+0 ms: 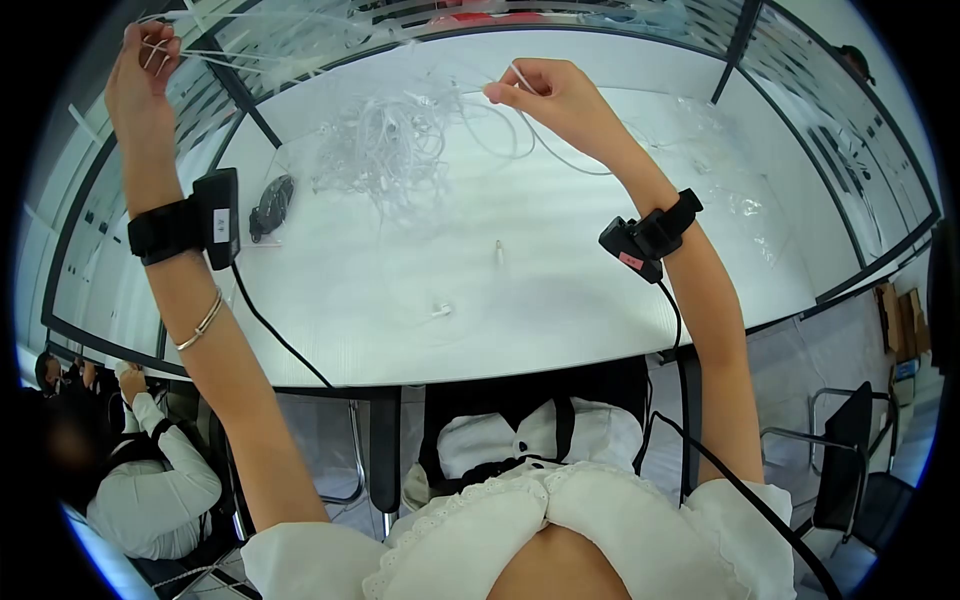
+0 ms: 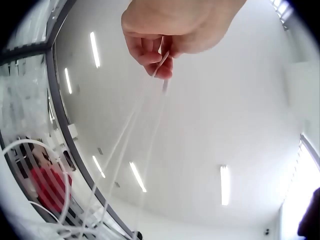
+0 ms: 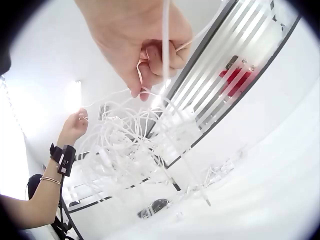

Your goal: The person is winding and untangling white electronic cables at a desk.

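Observation:
A tangled bundle of white cables (image 1: pixel 385 145) hangs above the far part of the table in the head view. My left hand (image 1: pixel 143 80), raised at the far left, pinches white strands that run across to the bundle. My right hand (image 1: pixel 565 100) pinches a white cable right of the bundle, and one length droops below it. In the left wrist view the left hand (image 2: pixel 175 30) holds several strands between thumb and fingers. The right wrist view shows the right hand (image 3: pixel 145 50) with fingers curled round cable, the tangle (image 3: pixel 120 140) beneath.
A dark coiled cable (image 1: pixel 271 208) lies on the white table (image 1: pixel 560 320) at the left. Two small pale pieces, one a connector (image 1: pixel 500 251), lie mid-table. Clear plastic bags (image 1: pixel 745 205) are at the right. Dark-framed partitions edge the table; a seated person (image 1: pixel 150 480) is at lower left.

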A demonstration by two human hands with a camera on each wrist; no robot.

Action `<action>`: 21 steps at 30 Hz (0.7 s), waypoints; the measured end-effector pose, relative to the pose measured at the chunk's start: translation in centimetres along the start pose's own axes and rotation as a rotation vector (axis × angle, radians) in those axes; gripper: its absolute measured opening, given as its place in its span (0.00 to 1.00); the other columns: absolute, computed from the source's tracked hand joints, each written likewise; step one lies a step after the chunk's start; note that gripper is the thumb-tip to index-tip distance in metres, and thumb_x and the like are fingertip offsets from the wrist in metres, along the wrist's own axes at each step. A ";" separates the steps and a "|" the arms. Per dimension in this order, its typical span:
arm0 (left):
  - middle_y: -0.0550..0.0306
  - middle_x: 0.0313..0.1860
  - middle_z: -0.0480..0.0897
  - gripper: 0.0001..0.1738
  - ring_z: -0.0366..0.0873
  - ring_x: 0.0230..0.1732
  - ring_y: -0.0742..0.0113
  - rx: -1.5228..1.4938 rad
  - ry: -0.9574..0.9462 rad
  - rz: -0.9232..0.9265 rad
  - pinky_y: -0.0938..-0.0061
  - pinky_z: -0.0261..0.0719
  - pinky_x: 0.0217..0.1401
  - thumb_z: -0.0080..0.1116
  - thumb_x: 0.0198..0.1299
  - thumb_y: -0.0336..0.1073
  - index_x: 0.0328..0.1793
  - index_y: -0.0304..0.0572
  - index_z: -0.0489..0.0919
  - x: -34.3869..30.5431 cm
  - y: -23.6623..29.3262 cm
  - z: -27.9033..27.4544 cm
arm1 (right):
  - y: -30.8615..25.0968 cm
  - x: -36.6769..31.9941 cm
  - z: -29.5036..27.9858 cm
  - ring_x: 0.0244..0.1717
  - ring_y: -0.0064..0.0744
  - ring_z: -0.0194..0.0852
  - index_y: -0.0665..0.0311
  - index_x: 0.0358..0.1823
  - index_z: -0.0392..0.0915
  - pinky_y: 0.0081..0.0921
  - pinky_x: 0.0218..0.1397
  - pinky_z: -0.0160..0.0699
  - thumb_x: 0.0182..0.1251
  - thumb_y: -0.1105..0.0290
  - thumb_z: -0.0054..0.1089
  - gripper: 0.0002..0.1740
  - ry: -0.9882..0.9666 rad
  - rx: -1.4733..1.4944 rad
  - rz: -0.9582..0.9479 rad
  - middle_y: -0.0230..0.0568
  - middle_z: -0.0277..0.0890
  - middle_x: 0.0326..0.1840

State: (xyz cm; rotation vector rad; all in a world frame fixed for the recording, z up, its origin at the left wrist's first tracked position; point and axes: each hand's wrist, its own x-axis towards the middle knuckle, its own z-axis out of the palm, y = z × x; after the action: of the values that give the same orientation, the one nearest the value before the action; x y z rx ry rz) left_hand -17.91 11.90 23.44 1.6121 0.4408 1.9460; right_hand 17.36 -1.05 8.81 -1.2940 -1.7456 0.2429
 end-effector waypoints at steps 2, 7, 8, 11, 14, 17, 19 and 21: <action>0.61 0.35 0.78 0.16 0.74 0.32 0.74 0.101 -0.011 -0.005 0.83 0.72 0.40 0.52 0.69 0.44 0.45 0.37 0.77 0.0 0.7 0.2 | -0.1 -0.2 -0.2 0.20 0.15 0.45 0.62 0.34 0.80 0.20 0.27 0.47 0.64 0.53 0.61 0.18 -0.033 -0.013 0.036 0.22 0.57 0.17; 0.67 0.28 0.73 0.19 0.71 0.28 0.78 0.198 -0.442 -0.349 0.82 0.69 0.35 0.46 0.70 0.51 0.45 0.43 0.76 -1.4 -2.3 2.7 | -0.9 -0.1 -0.1 0.22 0.14 0.54 0.63 0.40 0.80 0.20 0.26 0.53 0.62 0.56 0.60 0.17 -0.041 0.452 0.078 0.22 0.59 0.17; 0.67 0.28 0.73 0.19 0.70 0.28 0.78 0.141 -0.520 -0.349 0.82 0.68 0.34 0.45 0.71 0.51 0.44 0.43 0.76 -2.4 -2.4 4.1 | -1.6 -0.2 -0.2 0.22 0.14 0.55 0.63 0.41 0.80 0.19 0.27 0.54 0.63 0.56 0.60 0.17 -0.058 0.574 0.119 0.21 0.60 0.18; 0.64 0.31 0.75 0.19 0.74 0.33 0.76 -0.031 -0.813 -0.395 0.80 0.70 0.39 0.44 0.71 0.49 0.44 0.41 0.76 -5.3 -1.6 8.0 | -3.4 -0.3 1.3 0.27 0.15 0.62 0.66 0.43 0.80 0.18 0.30 0.60 0.64 0.56 0.58 0.19 -0.190 0.568 0.047 0.26 0.72 0.25; 0.62 0.23 0.76 0.20 0.77 0.26 0.72 -0.118 -0.729 -0.329 0.79 0.74 0.32 0.42 0.72 0.46 0.33 0.40 0.76 -9.9 1.1 13.6 | -3.9 -0.6 4.6 0.27 0.16 0.60 0.66 0.43 0.80 0.17 0.30 0.59 0.66 0.53 0.54 0.21 -0.241 0.479 -0.085 0.29 0.76 0.31; 0.60 0.29 0.78 0.21 0.78 0.33 0.71 -0.044 -0.867 -0.246 0.77 0.76 0.39 0.40 0.73 0.48 0.38 0.40 0.77 -10.9 1.2 15.0 | -4.1 -0.1 5.5 0.23 0.13 0.53 0.65 0.38 0.82 0.15 0.25 0.54 0.70 0.52 0.50 0.22 -0.329 0.528 -0.111 0.28 0.75 0.28; 0.57 0.37 0.80 0.23 0.78 0.44 0.70 0.123 -0.959 -0.102 0.75 0.76 0.47 0.38 0.73 0.50 0.45 0.41 0.79 -11.8 1.1 14.8 | -4.2 -0.2 4.6 0.20 0.13 0.50 0.66 0.34 0.81 0.15 0.24 0.52 0.71 0.54 0.49 0.22 -0.340 0.538 -0.054 0.29 0.76 0.28; 0.61 0.39 0.79 0.14 0.76 0.44 0.72 0.264 -0.817 0.080 0.76 0.72 0.48 0.48 0.69 0.43 0.48 0.41 0.76 -12.6 -1.1 13.3 | -2.7 -0.1 4.3 0.19 0.13 0.48 0.65 0.35 0.82 0.14 0.24 0.50 0.71 0.53 0.48 0.22 -0.276 0.625 -0.040 0.29 0.75 0.27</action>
State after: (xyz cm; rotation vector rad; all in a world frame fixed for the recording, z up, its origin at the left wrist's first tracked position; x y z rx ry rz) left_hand -3.39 3.68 15.81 2.4313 0.2954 1.1405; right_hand 12.34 -0.78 8.04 -0.7909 -1.7179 0.8997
